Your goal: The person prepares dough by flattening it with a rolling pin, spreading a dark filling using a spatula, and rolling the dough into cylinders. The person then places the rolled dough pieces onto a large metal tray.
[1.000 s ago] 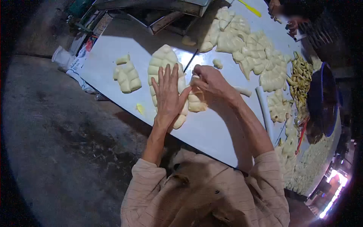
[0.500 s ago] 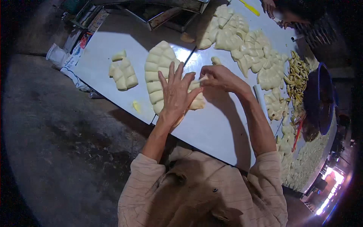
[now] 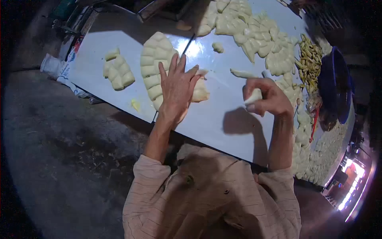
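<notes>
My left hand [image 3: 177,85] lies flat with spread fingers on the right part of a large oval slab of pale dough [image 3: 149,61], scored into many blocks. An orange-edged corner of dough [image 3: 200,95] shows beside its thumb. Over the bare tabletop to the right, my right hand [image 3: 270,97] curls its fingers around a small piece of dough [image 3: 254,96]. A thin pale strip [image 3: 243,74] lies just beyond that hand, and a little dough lump [image 3: 217,47] sits farther off. The end of a white rod [image 3: 266,74] shows behind my right hand.
A smaller scored dough piece [image 3: 118,71] and a yellow smear [image 3: 135,105] are on the left. Flattened dough pieces [image 3: 260,36] cover the far right, beside a heap of brownish-yellow strips [image 3: 308,59] and a dark blue tub [image 3: 336,83]. Metal trays [image 3: 149,10] stand at the far edge.
My right hand has moved right, away from the slab, carrying a piece of dough. My left hand stays on the slab. The whole view has shifted slightly.
</notes>
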Demonstrator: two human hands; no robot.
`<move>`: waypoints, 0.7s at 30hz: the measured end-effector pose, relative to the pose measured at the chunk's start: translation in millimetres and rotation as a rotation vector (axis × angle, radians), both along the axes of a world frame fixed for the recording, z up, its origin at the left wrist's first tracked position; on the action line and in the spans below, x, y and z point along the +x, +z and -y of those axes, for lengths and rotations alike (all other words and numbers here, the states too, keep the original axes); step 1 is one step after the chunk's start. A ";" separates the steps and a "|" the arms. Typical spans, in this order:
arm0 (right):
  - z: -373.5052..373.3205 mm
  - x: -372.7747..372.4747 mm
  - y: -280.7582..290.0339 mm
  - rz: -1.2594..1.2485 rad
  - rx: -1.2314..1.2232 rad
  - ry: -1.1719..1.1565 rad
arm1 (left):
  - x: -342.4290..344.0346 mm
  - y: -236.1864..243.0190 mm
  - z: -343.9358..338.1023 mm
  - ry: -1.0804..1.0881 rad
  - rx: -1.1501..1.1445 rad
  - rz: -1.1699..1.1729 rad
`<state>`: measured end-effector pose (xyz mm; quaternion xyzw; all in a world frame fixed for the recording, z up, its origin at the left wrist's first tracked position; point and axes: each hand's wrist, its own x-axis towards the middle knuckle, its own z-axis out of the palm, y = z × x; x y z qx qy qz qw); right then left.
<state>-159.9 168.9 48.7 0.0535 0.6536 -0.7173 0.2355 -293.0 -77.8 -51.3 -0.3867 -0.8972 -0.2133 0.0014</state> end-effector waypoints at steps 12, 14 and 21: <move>74.0 104.7 -41.1 0.117 0.615 -0.262 | 31.0 17.0 -4.3 -0.191 0.133 0.032; 78.5 104.1 -38.4 0.176 0.686 -0.228 | 48.3 22.7 -2.7 -0.334 0.190 0.097; 81.3 116.1 -47.3 -0.044 0.760 -0.382 | 82.1 8.8 -2.5 -0.543 0.099 0.230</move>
